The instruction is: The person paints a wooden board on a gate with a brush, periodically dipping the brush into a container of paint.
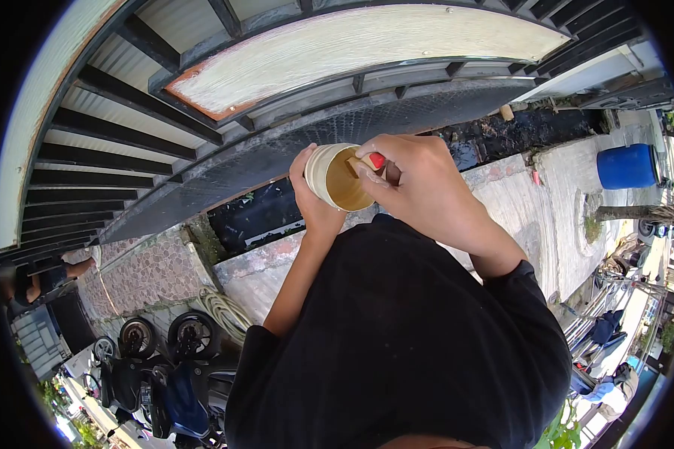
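My left hand (312, 194) is wrapped round a pale, cream-coloured paint can (318, 176), which is tilted so that its open mouth faces me. Yellowish-brown colour shows on the inside of the can. Pinched in the fingers of my right hand (419, 183) is a paintbrush (365, 160) with a red end on its handle. The brush reaches into the mouth of the can, and its bristles are mostly hidden. Beyond my hands is a black metal gate with a long panel (367, 52), streaked white over a reddish-brown edge.
Below the gate runs a dark, wet gutter (258, 217) beside a concrete strip (532, 217). A blue drum (627, 166) is at the right. Parked motorcycles (176, 393) and a coiled hose (225, 314) are lower left. Another person (37, 280) is at the far left.
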### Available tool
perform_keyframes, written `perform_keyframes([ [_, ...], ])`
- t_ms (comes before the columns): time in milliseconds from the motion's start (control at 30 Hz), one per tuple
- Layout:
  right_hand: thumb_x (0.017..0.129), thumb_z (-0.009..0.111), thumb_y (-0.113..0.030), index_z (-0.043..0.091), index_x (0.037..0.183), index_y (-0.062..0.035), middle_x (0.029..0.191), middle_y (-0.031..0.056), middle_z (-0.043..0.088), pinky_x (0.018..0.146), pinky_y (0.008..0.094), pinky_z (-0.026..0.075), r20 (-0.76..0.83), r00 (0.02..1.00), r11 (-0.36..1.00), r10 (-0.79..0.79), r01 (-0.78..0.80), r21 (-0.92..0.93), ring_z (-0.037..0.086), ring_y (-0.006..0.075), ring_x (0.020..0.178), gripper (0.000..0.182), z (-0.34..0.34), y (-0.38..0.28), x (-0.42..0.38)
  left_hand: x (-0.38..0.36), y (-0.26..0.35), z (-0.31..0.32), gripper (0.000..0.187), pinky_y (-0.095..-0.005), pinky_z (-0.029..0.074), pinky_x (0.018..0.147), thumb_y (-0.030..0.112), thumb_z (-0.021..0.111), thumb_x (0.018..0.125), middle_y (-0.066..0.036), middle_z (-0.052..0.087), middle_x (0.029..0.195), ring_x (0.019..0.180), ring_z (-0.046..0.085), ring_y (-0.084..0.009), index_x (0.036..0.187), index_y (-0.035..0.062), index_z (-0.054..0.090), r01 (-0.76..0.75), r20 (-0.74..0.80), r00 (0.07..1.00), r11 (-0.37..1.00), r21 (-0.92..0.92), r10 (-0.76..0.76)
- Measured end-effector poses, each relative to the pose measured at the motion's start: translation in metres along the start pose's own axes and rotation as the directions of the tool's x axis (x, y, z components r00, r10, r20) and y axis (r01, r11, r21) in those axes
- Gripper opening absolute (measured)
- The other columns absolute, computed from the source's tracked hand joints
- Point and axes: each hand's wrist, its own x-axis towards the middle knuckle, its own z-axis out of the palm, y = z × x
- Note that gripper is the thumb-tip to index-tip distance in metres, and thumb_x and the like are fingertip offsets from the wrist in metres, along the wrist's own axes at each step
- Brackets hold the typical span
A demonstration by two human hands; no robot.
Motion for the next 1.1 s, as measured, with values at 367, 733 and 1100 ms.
perform_keyframes([
  [367, 0.095, 0.079, -0.008, 0.067, 0.094, 0.0062, 0.077, 0.0240, 0.070, 0.062, 0.0460, 0.054, -0.021, 0.997, 0.994, 0.073, -0.075, -0.083, 0.070, 0.0431, 0.067, 0.018, 0.008, -0.012, -0.004, 0.002, 0.005, -0.002, 0.098, -0.0439, 0.043, 0.119, 0.019, 0.098, 0.080, -0.022, 0.049, 0.157, 0.140, 0.056, -0.0326, 0.154, 0.0018, 0.037, -0.045, 0.009, 0.999, 0.999, 0.029, 0.045],
  [733, 0.096, 0.077, -0.008, 0.066, 0.090, 0.0072, 0.078, 0.0251, 0.069, 0.062, 0.0473, 0.054, -0.003, 1.000, 0.991, 0.027, -0.027, -0.129, 0.070, 0.0441, 0.068, 0.020, 0.020, -0.013, -0.007, 0.000, 0.012, -0.008, 0.083, -0.0462, 0.044, 0.117, 0.012, 0.094, 0.081, -0.022, 0.054, 0.153, 0.137, 0.058, -0.0371, 0.149, 0.0008, 0.047, -0.083, -0.020, 0.996, 0.995, 0.051, 0.084],
  [1100, 0.097, 0.076, -0.008, 0.067, 0.091, 0.0068, 0.079, 0.0237, 0.070, 0.062, 0.0475, 0.055, -0.066, 0.997, 0.989, 0.031, -0.041, -0.144, 0.070, 0.0433, 0.069, 0.019, 0.026, -0.028, -0.012, 0.000, 0.009, -0.016, 0.082, -0.0462, 0.045, 0.117, 0.013, 0.093, 0.082, -0.023, 0.054, 0.152, 0.137, 0.058, -0.0377, 0.148, 0.0010, 0.047, -0.088, -0.017, 0.996, 0.995, 0.046, 0.089],
])
